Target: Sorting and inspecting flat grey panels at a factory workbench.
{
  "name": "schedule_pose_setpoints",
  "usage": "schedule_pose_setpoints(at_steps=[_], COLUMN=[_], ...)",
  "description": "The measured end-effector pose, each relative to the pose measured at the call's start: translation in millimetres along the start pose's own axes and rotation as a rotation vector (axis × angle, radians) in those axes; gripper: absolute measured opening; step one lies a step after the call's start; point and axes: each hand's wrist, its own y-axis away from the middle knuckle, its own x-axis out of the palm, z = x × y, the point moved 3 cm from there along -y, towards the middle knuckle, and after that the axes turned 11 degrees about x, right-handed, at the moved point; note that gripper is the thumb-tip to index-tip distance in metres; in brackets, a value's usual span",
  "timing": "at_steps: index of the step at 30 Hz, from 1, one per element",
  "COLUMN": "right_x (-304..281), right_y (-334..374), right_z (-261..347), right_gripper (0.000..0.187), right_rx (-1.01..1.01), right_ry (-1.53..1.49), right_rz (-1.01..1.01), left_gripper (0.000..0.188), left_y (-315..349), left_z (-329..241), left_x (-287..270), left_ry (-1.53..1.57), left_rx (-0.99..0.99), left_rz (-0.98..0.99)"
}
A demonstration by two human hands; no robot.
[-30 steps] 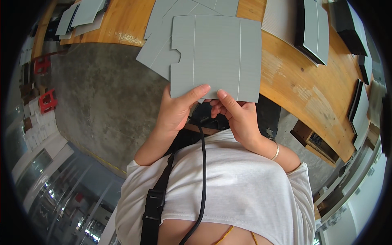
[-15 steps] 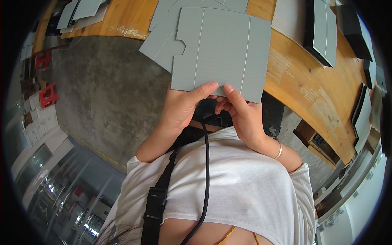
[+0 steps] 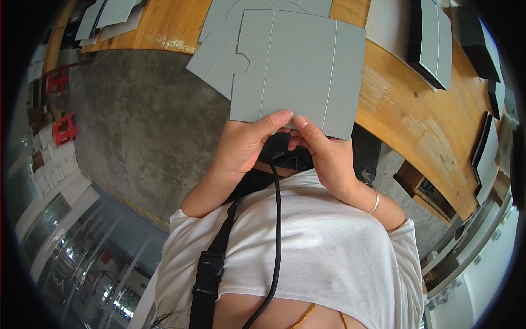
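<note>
A grey cardboard sheet (image 3: pixel 298 71) with two pale crease lines and a notch in its left edge is held up in front of me. My left hand (image 3: pixel 246 137) grips its near edge, thumb on top and fingers mostly hidden beneath. Close beside that thumb, my right hand (image 3: pixel 326 148) pinches the same edge, its thumb also on top. Behind the held sheet lie more grey cardboard sheets (image 3: pixel 211 68) on the table, partly covered by it; one juts past the table edge.
The wooden table (image 3: pixel 394 93) curves from far left to right. Stacks of grey card (image 3: pixel 435 46) stand at its right, and other sheets (image 3: pixel 112 19) lie far left. A drawer (image 3: pixel 424 189) is under the right side. Red stools (image 3: pixel 64 129) stand left on the concrete floor (image 3: pixel 137 115).
My right thumb has slid slightly left along the sheet's near edge, nearer my left thumb. The sheet has barely shifted.
</note>
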Motion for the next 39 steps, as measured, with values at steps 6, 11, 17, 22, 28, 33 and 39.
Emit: schedule_pose_setpoints(at_steps=[6,11,17,22,28,33,39], right_x=[0.2,-1.2,-4.8,-23.0,-46.6,-72.1,-113.3], right_y=[-1.8,-2.3,2.3,16.0,46.6,78.9,103.8], right_z=[-2.9,-5.3,-3.2,-4.4,19.6,67.5,144.4], right_gripper=[0.014,0.017,0.023,0.024,0.027,0.026,0.023], right_rx=[0.043,0.082,0.133,0.116,-0.027,-0.294,-0.714], right_ry=[-0.127,-0.167,-0.218,-0.190,0.053,0.505,0.751], right_rz=[0.005,0.019,0.057,0.044,0.018,-0.058,-0.379], left_gripper=[0.027,0.026,0.024,0.026,0.031,0.033,0.033], left_y=[-1.6,-2.8,-4.1,-6.0,-11.5,-14.2,-13.0], left_z=[0.5,1.0,-0.9,3.1,-7.0,-6.9,-6.8], left_x=[0.3,0.1,3.9,-8.0,-8.3,-8.9,-11.0], left_ry=[-0.032,0.000,-0.025,0.032,-0.032,-0.049,-0.078], left_rx=[0.044,-0.002,0.008,-0.034,0.057,0.084,0.071], left_rz=[0.009,-0.009,-0.029,-0.158,-0.127,-0.079,-0.156])
